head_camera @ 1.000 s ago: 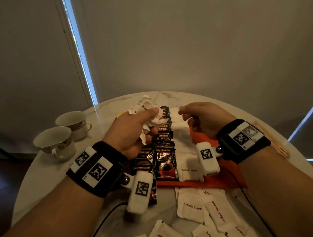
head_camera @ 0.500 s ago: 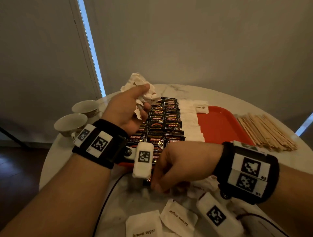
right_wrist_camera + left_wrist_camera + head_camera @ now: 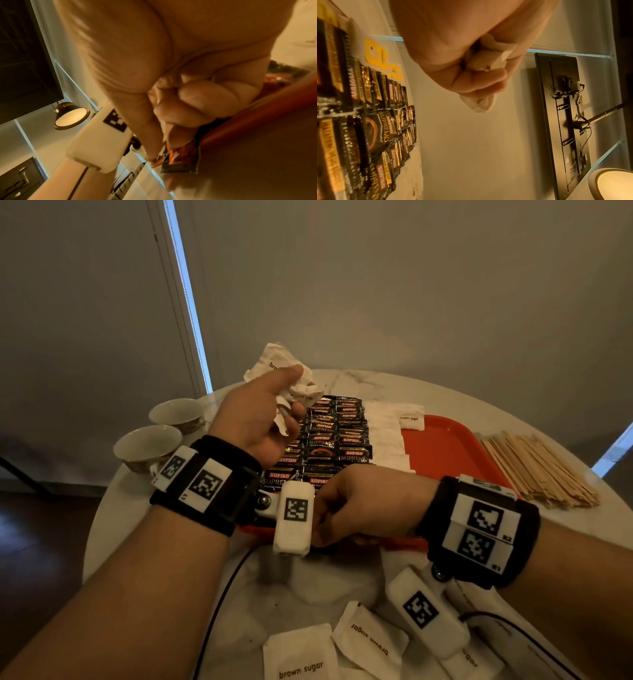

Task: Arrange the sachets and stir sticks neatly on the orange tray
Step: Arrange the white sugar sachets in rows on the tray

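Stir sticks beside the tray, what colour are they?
The stir sticks are pale natural wood, light tan; the head view shows them best.

Right hand (image 3: 363,505) fingertips hidden behind the white tagged left wrist camera block (image 3: 294,517) in head view. Near edge of the orange plastic tray (image 3: 452,446) covered by both hands. Small dark-edged sachet (image 3: 181,162) pinched at the tray lip, print too blurred to read. Loose white paper brown sugar sachets (image 3: 301,655) cut off at bottom edge. Crumpled white paper sachets (image 3: 485,60) mostly buried in left hand (image 3: 462,47).
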{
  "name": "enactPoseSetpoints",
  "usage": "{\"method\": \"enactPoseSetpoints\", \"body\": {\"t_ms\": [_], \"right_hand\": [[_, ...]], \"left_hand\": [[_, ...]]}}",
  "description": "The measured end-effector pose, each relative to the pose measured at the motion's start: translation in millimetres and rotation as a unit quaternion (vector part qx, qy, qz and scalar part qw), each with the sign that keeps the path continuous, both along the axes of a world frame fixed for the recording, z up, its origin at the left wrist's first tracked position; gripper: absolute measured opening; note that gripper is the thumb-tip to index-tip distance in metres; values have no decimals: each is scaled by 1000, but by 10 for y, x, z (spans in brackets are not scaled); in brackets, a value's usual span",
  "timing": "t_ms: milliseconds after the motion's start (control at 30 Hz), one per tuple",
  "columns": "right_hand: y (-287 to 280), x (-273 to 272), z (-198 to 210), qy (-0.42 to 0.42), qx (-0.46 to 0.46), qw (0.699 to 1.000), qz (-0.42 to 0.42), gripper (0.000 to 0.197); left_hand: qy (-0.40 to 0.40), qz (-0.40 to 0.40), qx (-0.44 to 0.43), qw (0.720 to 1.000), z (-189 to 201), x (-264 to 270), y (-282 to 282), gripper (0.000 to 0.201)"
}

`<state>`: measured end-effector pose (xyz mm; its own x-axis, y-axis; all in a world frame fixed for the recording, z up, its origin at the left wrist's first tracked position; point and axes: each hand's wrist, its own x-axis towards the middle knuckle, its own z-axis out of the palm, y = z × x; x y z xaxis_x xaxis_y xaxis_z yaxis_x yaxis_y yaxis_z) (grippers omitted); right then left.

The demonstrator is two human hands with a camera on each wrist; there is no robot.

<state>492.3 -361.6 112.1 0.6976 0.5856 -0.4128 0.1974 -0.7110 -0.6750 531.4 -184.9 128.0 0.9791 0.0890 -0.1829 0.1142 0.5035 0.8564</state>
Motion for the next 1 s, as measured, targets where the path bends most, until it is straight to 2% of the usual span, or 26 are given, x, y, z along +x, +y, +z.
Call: {"method": "enactPoseSetpoints", "body": {"t_ms": [167,300,400,733,1000], "right_hand": [[53,76,31,-48,-45,998,-5,21],[125,34,33,-108,-93,990,14,42],[177,22,9,-151,-131,979,32,49],[224,186,113,-186,-166,968,20,44],[263,158,31,-240,-197,950,37,47]], "left_hand": [[0,1,0,1000,5,10,20,22],[-3,-8,-12,1000,6,8,30,18],[-3,-9,-13,1000,8,10,30,18],[-11,-2,-7,1000,9,8,31,18],[-10,1,3,1000,2,-3,14,19]]}}
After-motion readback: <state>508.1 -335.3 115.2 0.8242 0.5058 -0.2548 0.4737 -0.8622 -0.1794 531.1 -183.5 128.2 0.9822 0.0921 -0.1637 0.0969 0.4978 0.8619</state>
